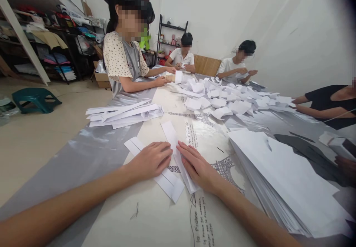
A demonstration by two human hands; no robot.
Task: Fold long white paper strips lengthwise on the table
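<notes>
Between my two hands a narrow folded white paper strip (169, 131) lies slanted on the table. Along its right side, my right hand (196, 164) rests with fingers stretched out and pressing on the paper. My left hand (154, 158) lies palm down, its fingers slightly bent, with the fingertips at the strip's left edge. A second folded paper strip (170, 187) passes beneath the left hand, its two ends showing on either side. Neither hand grips anything.
Left of centre lies a heap of folded strips (125, 115). A thick stack of white sheets (280, 173) stands at the right. Many folded paper pieces (222, 100) cover the far tabletop. Several people (125, 61) sit or stand around the table. A green stool (36, 98) is on the floor.
</notes>
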